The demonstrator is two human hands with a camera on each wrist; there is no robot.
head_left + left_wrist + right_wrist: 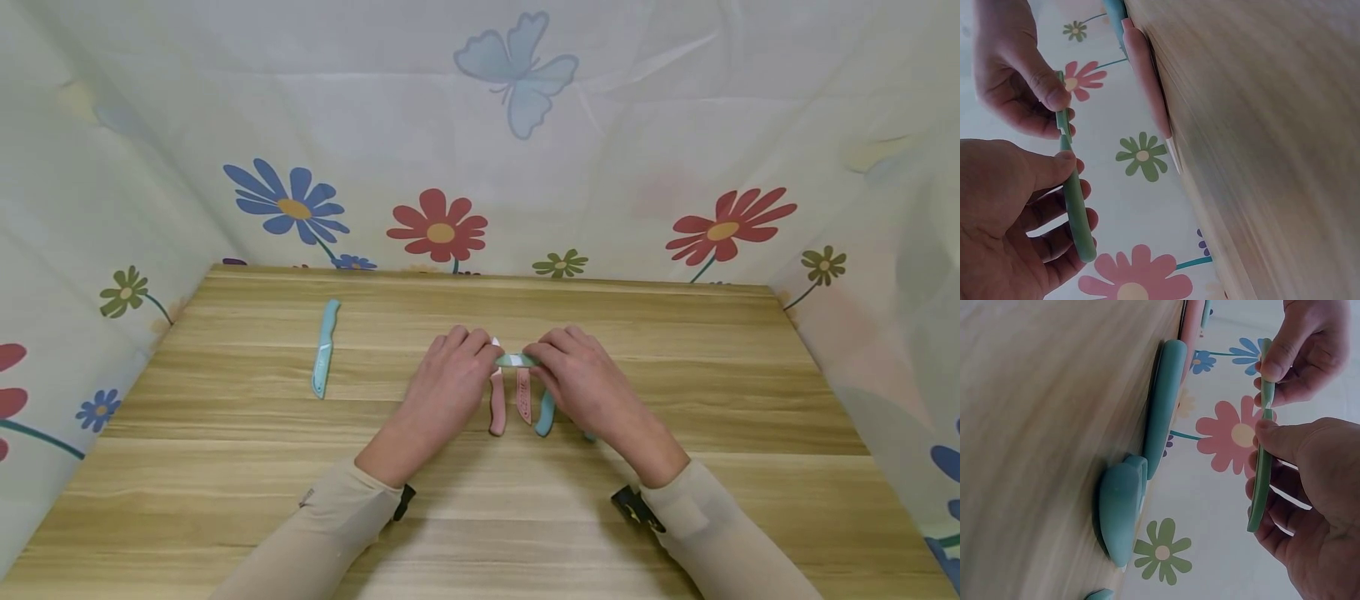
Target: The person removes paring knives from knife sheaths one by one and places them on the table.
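Note:
Both hands hold a green knife raised above the table. My left hand pinches its green handle, fingers curled behind it. The green sheath is between the thumb and fingers of my right hand. A short whitish stretch of blade shows between the two hands, with the sheath in line over the rest. Below them on the table lie a pink-handled knife with bare blade, a pink sheath and a teal handle, partly hidden by my right hand.
A teal knife in its sheath lies apart at the left of the wooden table. Near my right hand sits a rounded teal piece, mostly hidden in the head view. Flower-printed cloth encloses the table's back and sides.

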